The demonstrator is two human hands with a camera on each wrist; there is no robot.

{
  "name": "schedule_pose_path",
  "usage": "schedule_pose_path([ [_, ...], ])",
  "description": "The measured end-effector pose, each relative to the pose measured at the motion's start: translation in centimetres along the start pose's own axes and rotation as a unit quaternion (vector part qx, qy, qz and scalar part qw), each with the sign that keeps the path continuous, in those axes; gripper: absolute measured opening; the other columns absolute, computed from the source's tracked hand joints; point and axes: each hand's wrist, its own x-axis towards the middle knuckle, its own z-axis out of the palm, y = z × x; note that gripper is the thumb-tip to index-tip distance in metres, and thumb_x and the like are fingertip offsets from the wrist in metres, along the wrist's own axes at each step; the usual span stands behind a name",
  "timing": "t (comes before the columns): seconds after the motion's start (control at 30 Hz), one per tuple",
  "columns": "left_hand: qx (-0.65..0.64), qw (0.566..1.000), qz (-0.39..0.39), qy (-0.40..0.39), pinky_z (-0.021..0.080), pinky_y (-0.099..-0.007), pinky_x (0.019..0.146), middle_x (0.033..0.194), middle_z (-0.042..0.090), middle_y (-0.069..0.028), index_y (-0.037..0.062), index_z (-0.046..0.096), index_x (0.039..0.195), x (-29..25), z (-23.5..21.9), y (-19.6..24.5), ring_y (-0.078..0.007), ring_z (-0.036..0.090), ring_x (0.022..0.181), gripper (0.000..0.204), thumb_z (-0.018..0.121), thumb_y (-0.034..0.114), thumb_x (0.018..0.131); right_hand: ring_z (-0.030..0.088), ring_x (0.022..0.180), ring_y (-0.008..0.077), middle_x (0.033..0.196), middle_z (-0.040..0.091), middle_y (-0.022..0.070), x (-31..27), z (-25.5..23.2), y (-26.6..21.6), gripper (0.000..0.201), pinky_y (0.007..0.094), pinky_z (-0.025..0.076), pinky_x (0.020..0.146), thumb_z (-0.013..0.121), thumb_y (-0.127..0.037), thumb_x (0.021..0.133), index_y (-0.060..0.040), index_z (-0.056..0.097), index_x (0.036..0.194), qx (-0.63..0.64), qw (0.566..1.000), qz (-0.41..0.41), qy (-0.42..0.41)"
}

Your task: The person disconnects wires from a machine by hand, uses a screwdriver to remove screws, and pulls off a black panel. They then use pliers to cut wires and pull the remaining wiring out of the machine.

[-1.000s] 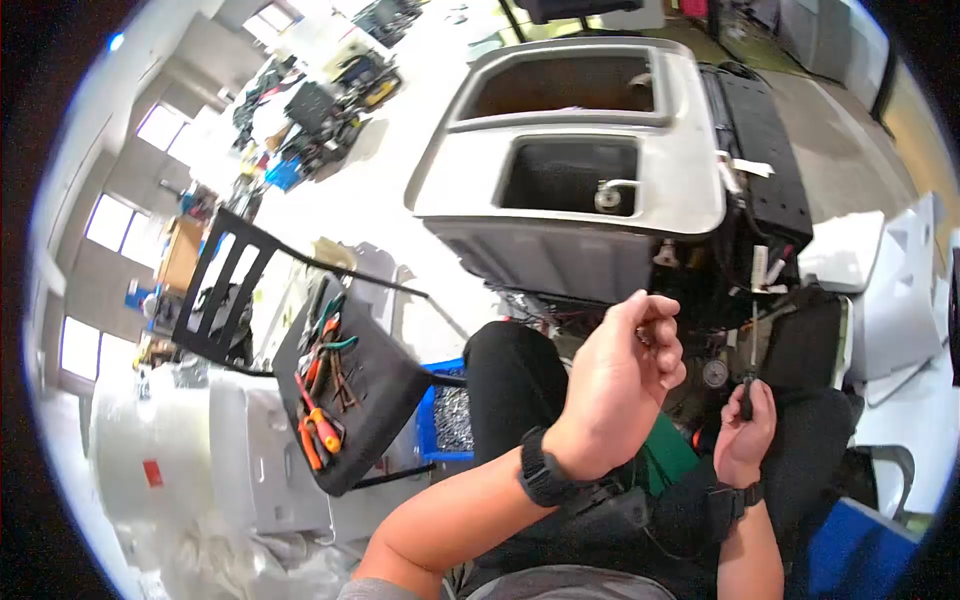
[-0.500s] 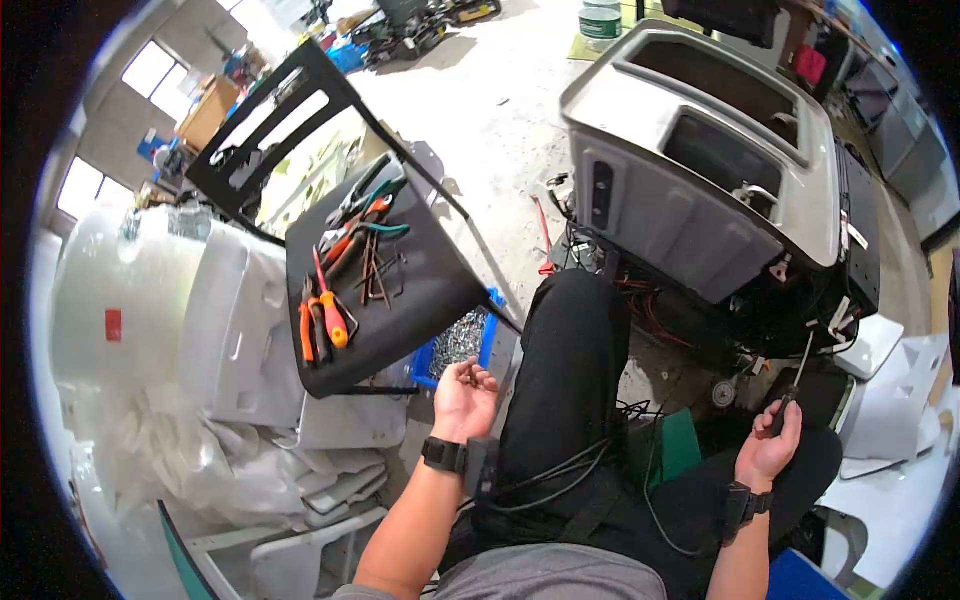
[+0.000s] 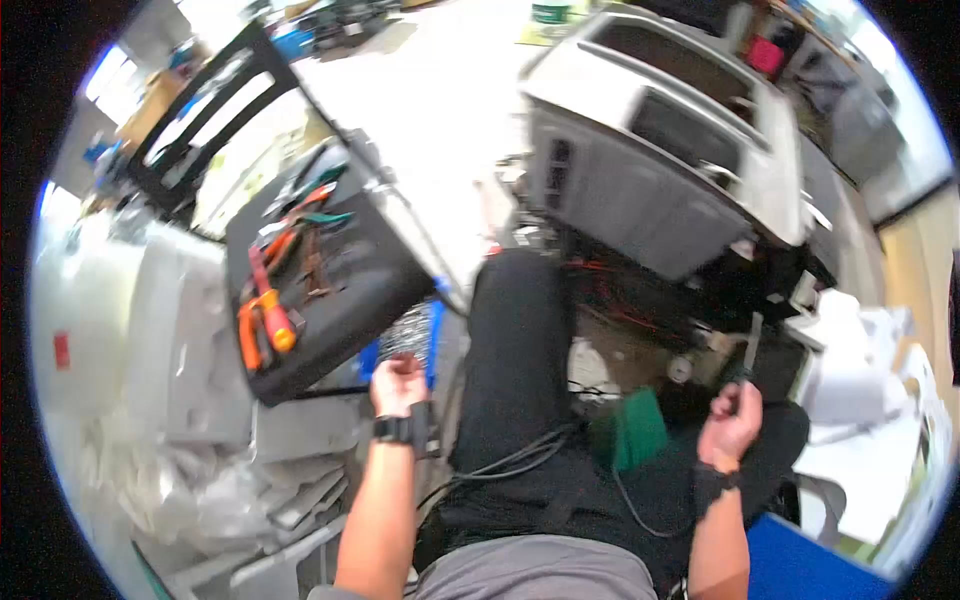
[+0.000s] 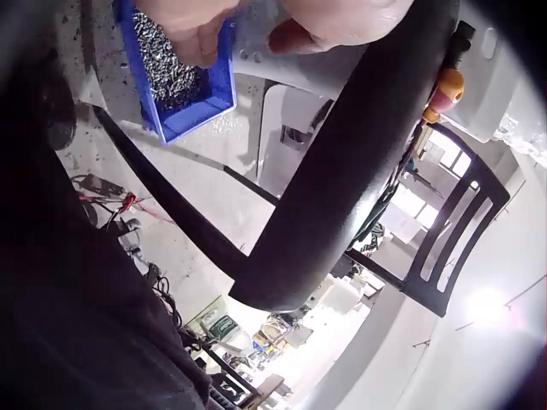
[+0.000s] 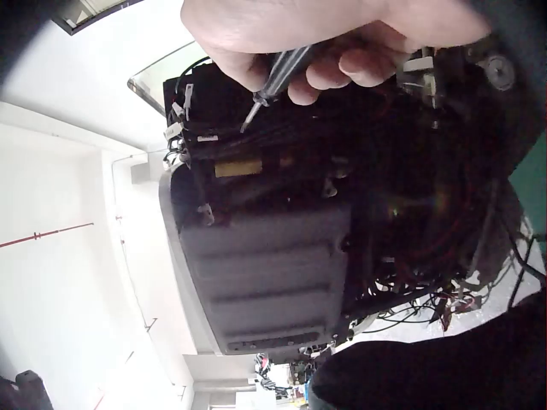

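Left hand at glossy blue bin, fingers loosely bent, thumb apart; right hand grips steel-shafted screwdriver.

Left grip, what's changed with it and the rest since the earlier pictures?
The left grip has moved leftward, from in front of the grey housing to the blue bin. The right grip still holds the screwdriver; the tools remain on the chair.
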Motion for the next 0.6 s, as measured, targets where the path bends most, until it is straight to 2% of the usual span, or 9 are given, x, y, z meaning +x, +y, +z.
schedule_pose_path([
  [0.03,-0.040,0.995,0.056,0.075,0.050,-0.0286,0.061,0.071,0.058,-0.0094,0.0033,0.052,0.072,-0.7,1.9,-1.1,-0.0182,0.057,0.062,0.008,0.046,-0.002,0.069,0.037,0.056,0.0071,0.069,0.047,-0.0001,0.1,-0.4,0.0,0.015,0.0206,0.031,0.048,0.049,-0.016,0.089,-0.0092,0.049,0.076,-0.002,1.000,-0.006,-0.023],
  [0.07,-0.094,0.994,0.046,0.035,0.047,-0.0269,0.057,0.069,0.055,-0.0075,0.0043,0.052,0.072,-1.5,3.2,-1.4,-0.0159,0.051,0.059,0.012,0.045,-0.005,0.068,0.038,0.054,0.0074,0.068,0.048,0.0005,0.3,-0.4,0.2,0.013,0.0207,0.031,0.047,0.050,-0.015,0.089,-0.0093,0.050,0.076,-0.020,1.000,-0.021,0.002],
  [0.1,-0.059,0.993,0.015,-0.100,0.046,-0.0269,0.057,0.070,0.054,-0.0063,0.0050,0.052,0.074,-1.8,2.9,-1.1,-0.0154,0.049,0.059,0.016,0.045,-0.007,0.068,0.041,0.052,0.0079,0.067,0.050,0.0010,-0.2,0.0,-0.3,0.013,0.0207,0.033,0.047,0.051,-0.015,0.089,-0.0089,0.051,0.078,-0.013,1.000,-0.012,-0.001],
  [0.17,-0.048,0.998,0.041,-0.002,0.046,-0.0274,0.059,0.075,0.056,-0.0052,0.0063,0.053,0.079,-2.6,4.9,-1.0,-0.0156,0.051,0.061,0.020,0.047,-0.009,0.069,0.046,0.055,0.0089,0.069,0.054,0.0034,-0.3,-0.3,-0.4,0.010,0.0212,0.036,0.047,0.053,-0.017,0.090,-0.0095,0.053,0.084,0.001,1.000,0.005,-0.014],
  [0.23,-0.033,0.998,0.042,0.021,0.048,-0.0261,0.059,0.081,0.057,-0.0042,0.0085,0.055,0.085,-3.5,6.1,-1.1,-0.0144,0.054,0.068,0.021,0.048,-0.007,0.073,0.046,0.054,0.0096,0.070,0.054,0.0039,-0.5,-0.3,-0.8,0.010,0.0222,0.037,0.048,0.052,-0.017,0.090,-0.0071,0.053,0.087,0.030,0.999,0.012,-0.004],
  [0.3,-0.006,1.000,0.021,-0.019,0.048,-0.0263,0.061,0.082,0.057,-0.0030,0.0090,0.054,0.089,-4.3,7.1,-1.3,-0.0133,0.055,0.069,0.021,0.048,-0.006,0.075,0.047,0.055,0.0102,0.071,0.055,0.0045,-0.6,-0.6,-1.0,0.010,0.0228,0.038,0.049,0.052,-0.016,0.090,-0.0067,0.053,0.087,0.055,0.998,0.035,-0.006],
  [0.43,0.053,0.998,0.019,-0.034,0.048,-0.0250,0.060,0.083,0.057,-0.0016,0.0098,0.053,0.092,-5.5,10.1,-1.7,-0.0122,0.055,0.068,0.021,0.047,-0.003,0.077,0.046,0.056,0.0080,0.074,0.056,0.0037,-1.0,-0.9,-1.8,0.013,0.0202,0.036,0.049,0.053,-0.018,0.090,-0.0055,0.053,0.086,0.095,0.995,0.025,-0.002],
  [0.5,0.084,0.992,0.029,-0.090,0.048,-0.0242,0.060,0.084,0.057,-0.0016,0.0096,0.052,0.094,-7.2,12.2,-1.5,-0.0117,0.054,0.069,0.021,0.046,-0.003,0.078,0.045,0.055,0.0081,0.074,0.056,0.0038,-1.0,-1.1,-2.6,0.013,0.0203,0.036,0.048,0.053,-0.018,0.090,-0.0054,0.052,0.087,0.119,0.993,0.018,0.006],
  [0.6,0.095,0.988,0.041,-0.116,0.046,-0.0237,0.060,0.084,0.056,-0.0016,0.0082,0.050,0.093,-9.0,15.4,-1.3,-0.0108,0.053,0.068,0.019,0.046,-0.004,0.078,0.046,0.055,0.0088,0.074,0.056,0.0040,-0.8,-1.8,-3.5,0.014,0.0212,0.036,0.049,0.051,-0.019,0.091,-0.0058,0.052,0.087,0.166,0.986,0.014,0.018],
])
